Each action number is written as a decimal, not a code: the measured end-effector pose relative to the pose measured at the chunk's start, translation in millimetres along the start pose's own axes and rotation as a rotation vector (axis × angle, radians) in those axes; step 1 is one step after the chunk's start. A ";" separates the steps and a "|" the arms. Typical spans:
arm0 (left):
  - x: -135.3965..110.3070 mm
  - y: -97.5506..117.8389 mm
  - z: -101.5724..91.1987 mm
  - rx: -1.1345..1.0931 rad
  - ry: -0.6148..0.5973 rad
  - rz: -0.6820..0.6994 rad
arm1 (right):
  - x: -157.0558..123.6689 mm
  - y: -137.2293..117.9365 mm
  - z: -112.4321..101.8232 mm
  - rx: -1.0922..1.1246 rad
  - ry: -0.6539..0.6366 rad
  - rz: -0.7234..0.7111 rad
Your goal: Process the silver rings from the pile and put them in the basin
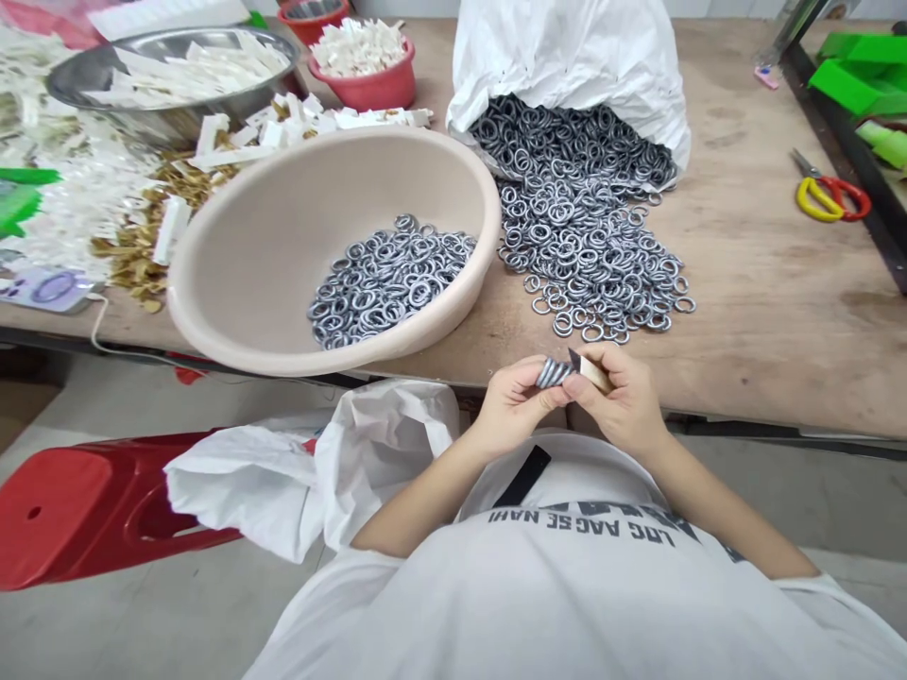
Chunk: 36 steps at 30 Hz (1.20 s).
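1. Your left hand (pixel 511 404) has its fingers closed around a small stack of rings (pixel 552 372), held just off the table's near edge; your right hand (pixel 627 404) pinches a tan piece (pixel 590 370) with a dark tip against that stack
2. To your left, a white bag (pixel 318 463) lies crumpled over a red stool (pixel 71 510)
3. The beige basin (pixel 233 255) holds a shallow heap of grey rings (pixel 389 283)
4. Beside it, loose rings (pixel 588 246) spill from a white sack (pixel 573 57) onto the wooden table (pixel 765 312)
5. Farther off, a red bowl (pixel 375 90) and a steel bowl (pixel 162 118) hold white pieces; scissors (pixel 832 196) lie far right

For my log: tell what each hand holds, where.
Left hand: stack of grey metal rings, pinched at the rims; right hand: tan-handled blade, by its handle.
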State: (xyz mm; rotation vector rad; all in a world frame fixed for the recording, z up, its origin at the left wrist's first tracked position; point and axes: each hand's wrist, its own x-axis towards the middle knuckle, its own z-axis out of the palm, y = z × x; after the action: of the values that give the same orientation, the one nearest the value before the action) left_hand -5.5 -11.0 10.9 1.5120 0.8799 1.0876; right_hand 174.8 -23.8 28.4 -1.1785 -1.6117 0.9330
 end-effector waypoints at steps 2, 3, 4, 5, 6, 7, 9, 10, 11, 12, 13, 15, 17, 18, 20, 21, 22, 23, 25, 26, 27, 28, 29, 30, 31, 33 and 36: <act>-1.5 -1.4 -0.3 0.005 -0.016 0.013 | 0.4 -1.6 2.3 0.091 -0.045 0.052; -2.8 -0.7 -0.6 0.001 -0.031 0.022 | 1.3 -0.6 2.7 0.141 -0.056 0.079; -4.1 1.0 -0.9 -0.003 -0.051 0.031 | 2.6 1.9 2.6 0.181 -0.056 0.102; -5.4 3.7 -1.2 -0.006 -0.073 0.039 | 4.6 5.8 2.0 0.202 -0.045 0.119; -6.3 7.2 -1.5 -0.009 -0.094 0.047 | 7.2 10.9 0.9 0.199 -0.024 0.128; -6.6 11.1 -1.7 -0.009 -0.108 0.054 | 10.2 16.8 -0.4 0.172 0.006 0.129; -5.4 17.9 -1.2 0.007 -0.114 0.058 | 16.6 28.8 -3.2 0.085 0.074 0.116; -4.0 20.0 -0.2 0.029 -0.114 0.054 | 19.3 33.7 -4.1 0.064 0.106 0.110; -2.3 20.8 1.2 0.058 -0.114 0.048 | 21.0 37.1 -4.2 0.071 0.126 0.109; -0.6 20.4 3.3 0.088 -0.113 0.042 | 21.5 38.7 -3.3 0.095 0.140 0.112; 0.9 18.9 5.8 0.111 -0.114 0.035 | 20.7 38.5 -1.2 0.135 0.147 0.117; 2.5 14.7 11.2 0.116 -0.111 0.019 | 16.2 33.5 6.7 0.224 0.145 0.127; 2.0 12.5 14.6 0.093 -0.096 0.005 | 10.9 24.4 17.6 0.299 0.143 0.119; 1.4 13.6 14.4 0.089 -0.083 0.005 | 9.5 18.9 23.1 0.320 0.156 0.107; 0.1 21.2 9.1 0.119 -0.044 0.032 | 12.1 6.0 32.5 0.335 0.157 0.085; 0.0 27.8 3.8 0.155 -0.022 0.059 | 16.6 -1.8 36.2 0.329 0.150 0.065; 0.3 35.8 -3.2 0.200 0.002 0.093 | 23.2 -10.5 39.4 0.320 0.135 0.035; 1.2 45.0 -11.5 0.251 0.028 0.132 | 31.7 -20.2 42.4 0.309 0.114 -0.004; 4.8 64.8 -31.3 0.357 0.096 0.217 | 52.9 -41.6 48.9 0.294 0.076 -0.102; 7.4 74.7 -42.0 0.408 0.139 0.261 | 65.0 -52.3 53.0 0.294 0.057 -0.140; 10.3 84.1 -53.0 0.461 0.182 0.297 | 77.7 -62.2 57.7 0.294 0.047 -0.176; 13.4 92.9 -63.9 0.517 0.223 0.324 | 90.8 -70.8 63.0 0.301 0.025 -0.195; 16.7 100.8 -74.7 0.574 0.257 0.331 | 104.2 -77.8 68.8 0.308 0.006 -0.216; 19.9 107.6 -85.0 0.635 0.288 0.323 | 117.5 -82.7 74.9 0.309 -0.001 -0.249; 23.1 113.1 -94.8 0.703 0.324 0.305 | 130.6 -85.7 80.9 0.296 -0.019 -0.287; 28.8 119.9 -111.9 0.869 0.391 0.249 | 154.5 -86.9 91.3 0.263 -0.087 -0.319; 34.8 120.7 -129.2 1.124 0.412 0.127 | 177.4 -82.3 98.8 0.079 -0.146 -0.313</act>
State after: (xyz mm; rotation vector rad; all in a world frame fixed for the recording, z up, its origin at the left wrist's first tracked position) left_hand -117.3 37.8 143.7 2.2872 1.9026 1.0473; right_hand 33.6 119.7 114.9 -0.7894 -1.7962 0.8841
